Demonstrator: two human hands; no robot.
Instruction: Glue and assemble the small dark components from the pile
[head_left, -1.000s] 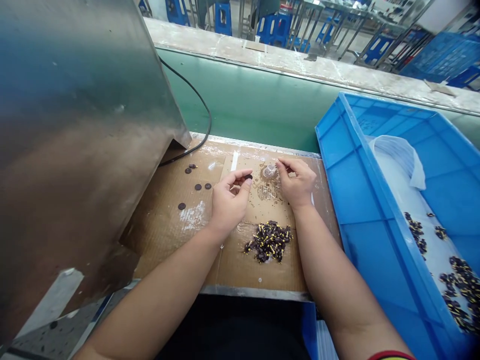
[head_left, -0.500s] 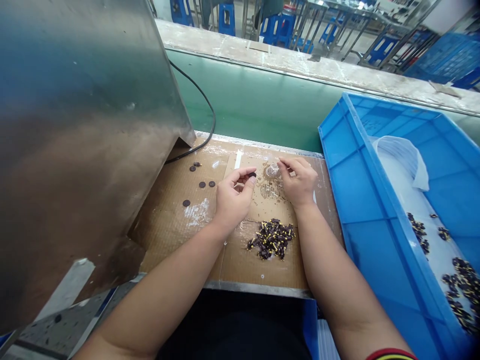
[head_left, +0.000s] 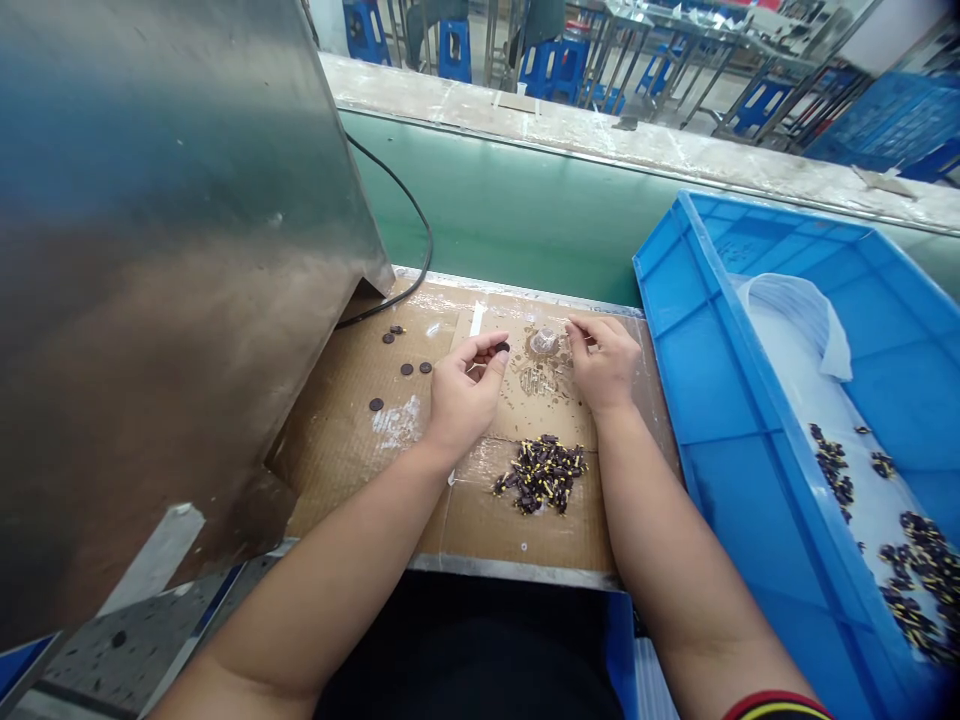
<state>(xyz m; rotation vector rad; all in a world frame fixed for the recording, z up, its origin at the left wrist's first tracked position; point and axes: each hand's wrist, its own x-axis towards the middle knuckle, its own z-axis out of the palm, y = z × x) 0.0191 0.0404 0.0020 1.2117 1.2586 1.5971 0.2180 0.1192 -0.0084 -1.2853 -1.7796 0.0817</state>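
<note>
Between thumb and index finger, my left hand [head_left: 466,393] pinches a small dark round disc [head_left: 502,347] above the cardboard. My right hand [head_left: 606,362] has its fingertips pressed together, just right of a small clear plastic piece [head_left: 544,341] on the wet board; whatever those fingertips hold is too small to make out. Nearer my body lies a pile of small dark parts with yellow ends [head_left: 543,474]. Several loose dark discs lie left of my left hand, among them one disc [head_left: 376,404] by a whitish smear.
A large metal housing [head_left: 172,250] stands on the left, with a black cable [head_left: 420,215] looping behind the board. At right, a blue crate [head_left: 720,400] holds white sheeting and more dark-yellow parts. A green panel [head_left: 510,200] runs along the back.
My right hand has shifted slightly right, away from the clear plastic piece. My left hand still pinches the disc, almost in place. The whole view has tilted a little.
</note>
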